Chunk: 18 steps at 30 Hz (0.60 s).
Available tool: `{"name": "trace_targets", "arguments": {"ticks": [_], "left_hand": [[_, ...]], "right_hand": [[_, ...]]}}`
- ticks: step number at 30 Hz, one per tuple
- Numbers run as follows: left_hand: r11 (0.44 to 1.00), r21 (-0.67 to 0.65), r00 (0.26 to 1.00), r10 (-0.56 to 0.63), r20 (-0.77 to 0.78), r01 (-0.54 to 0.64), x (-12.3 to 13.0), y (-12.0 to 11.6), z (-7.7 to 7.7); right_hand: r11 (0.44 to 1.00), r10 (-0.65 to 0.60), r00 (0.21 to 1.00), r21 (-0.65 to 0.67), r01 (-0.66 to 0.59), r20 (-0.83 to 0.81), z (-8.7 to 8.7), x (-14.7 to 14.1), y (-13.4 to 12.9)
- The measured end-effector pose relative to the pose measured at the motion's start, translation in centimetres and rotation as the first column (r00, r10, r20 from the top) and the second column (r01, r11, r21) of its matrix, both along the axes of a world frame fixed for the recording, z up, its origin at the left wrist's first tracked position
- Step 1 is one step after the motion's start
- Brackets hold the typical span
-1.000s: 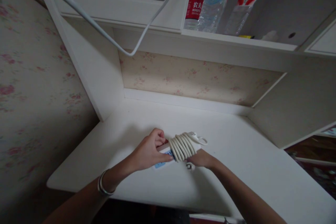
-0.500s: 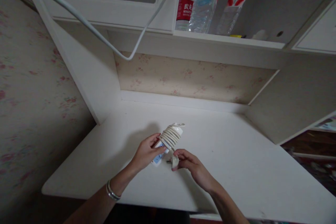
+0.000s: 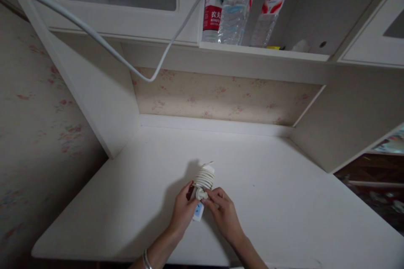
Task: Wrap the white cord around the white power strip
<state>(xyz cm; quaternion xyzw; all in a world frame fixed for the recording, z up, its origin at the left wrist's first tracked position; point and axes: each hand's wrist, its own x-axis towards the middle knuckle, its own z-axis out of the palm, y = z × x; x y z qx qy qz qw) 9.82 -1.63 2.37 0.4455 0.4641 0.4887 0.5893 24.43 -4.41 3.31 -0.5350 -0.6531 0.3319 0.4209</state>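
Note:
A white power strip (image 3: 198, 212) with a blue patch is held above the desk, its far end tilted away from me. Several turns of off-white cord (image 3: 204, 177) wrap around its upper part. My left hand (image 3: 182, 211) is closed around the strip's left side, below the coils. The fingers of my right hand (image 3: 223, 211) pinch the cord's plug (image 3: 201, 193), which lies against the strip just under the windings. The prongs cannot be made out, and part of the strip is hidden by my fingers.
Beneath my hands spreads a white desk (image 3: 268, 201) with side panels and a low back ledge. Plastic bottles (image 3: 233, 17) stand on the shelf above. A thick white cable (image 3: 104, 44) hangs across the upper left, in front of the cabinet.
My right hand has brought the plug leftward onto the strip, below the coils. Both hands are closer together, and the strip stands more upright in view. The camera view has shifted slightly.

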Motion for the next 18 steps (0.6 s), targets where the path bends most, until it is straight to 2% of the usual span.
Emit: {"name": "trace_targets", "arguments": {"ticks": [6, 11, 15, 18], "left_hand": [[0.996, -0.083, 0.997, 0.017, 0.075, -0.011, 1.4, -0.4, -1.1], [0.991, -0.123, 0.996, 0.053, 0.077, -0.044, 2.3, -1.1, -1.1], [0.989, -0.092, 0.981, -0.099, 0.166, 0.115, 2.5, -1.6, -0.7], [0.953, -0.077, 0.928, -0.264, 0.263, 0.293, 2.6, -1.6, -0.3]], "right_hand": [[0.980, -0.193, 0.967, -0.091, 0.180, -0.165, -3.3, -1.0, 0.0], [0.942, -0.305, 0.898, -0.238, 0.236, -0.317, -3.4, -1.9, -0.2], [0.926, -0.319, 0.799, -0.347, 0.149, -0.509, -2.7, -1.9, 0.1], [0.895, -0.422, 0.759, -0.358, 0.264, -0.496, -2.1, -0.9, 0.6]]}}
